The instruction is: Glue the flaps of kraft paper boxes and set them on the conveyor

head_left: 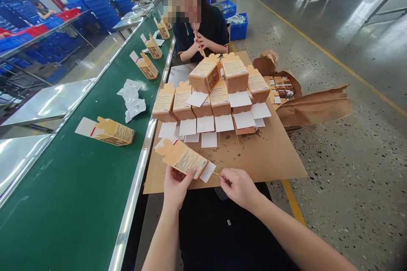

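My left hand [178, 184] grips a small printed carton [187, 159] from below, tilted over the near edge of the cardboard sheet [270, 159]. White flaps stick out at both ends of the carton. Closed in a pinch, my right hand [239, 186] holds a thin tan stick [216, 173] whose tip meets the white flap at the carton's right end; what the stick is, I cannot make out. Just beyond, a stack of similar cartons [219, 97] lies on the cardboard, white end flaps open toward me.
To the left runs a green conveyor belt [79, 186] with a metal rim, carrying an open carton [116, 133], crumpled clear plastic bags [132, 99] and several cartons farther along. A co-worker [206, 34] sits across the stack. A brown paper sack [314, 103] of cartons stands at right.
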Available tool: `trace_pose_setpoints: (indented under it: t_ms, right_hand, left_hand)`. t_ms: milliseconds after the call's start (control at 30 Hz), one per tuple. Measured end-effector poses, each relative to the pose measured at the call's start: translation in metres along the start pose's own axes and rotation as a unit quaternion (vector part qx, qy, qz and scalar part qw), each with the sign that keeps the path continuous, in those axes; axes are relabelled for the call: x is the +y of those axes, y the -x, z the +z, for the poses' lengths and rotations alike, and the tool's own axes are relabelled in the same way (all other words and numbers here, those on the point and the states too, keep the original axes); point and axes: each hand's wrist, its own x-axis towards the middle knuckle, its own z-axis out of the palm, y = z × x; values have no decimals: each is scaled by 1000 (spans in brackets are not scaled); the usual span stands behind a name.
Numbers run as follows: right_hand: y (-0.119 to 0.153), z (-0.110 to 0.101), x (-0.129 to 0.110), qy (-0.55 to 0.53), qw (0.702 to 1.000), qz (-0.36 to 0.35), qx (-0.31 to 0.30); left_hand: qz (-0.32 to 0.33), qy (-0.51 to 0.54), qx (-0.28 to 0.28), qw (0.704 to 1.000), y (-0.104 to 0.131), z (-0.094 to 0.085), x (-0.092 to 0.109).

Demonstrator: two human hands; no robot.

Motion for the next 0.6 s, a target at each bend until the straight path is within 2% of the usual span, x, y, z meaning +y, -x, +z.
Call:
trace_pose_setpoints:
  t_ms: [100, 267, 467, 600]
  right_hand:
    - [5, -11, 6, -11, 999, 25, 47]
    - [16, -30, 8, -35, 991, 80, 100]
    - [24, -41, 2, -40, 985, 102, 130]
    - [21, -41, 2, -55, 986, 104, 120]
  left_hand:
    - [23, -23, 3, 999, 9, 3, 1]
    - [86, -150, 5, 985, 29, 7, 11]
    - [112, -235, 62, 964, 47, 22, 21]
    - [115, -242, 57, 962, 47, 31, 18]
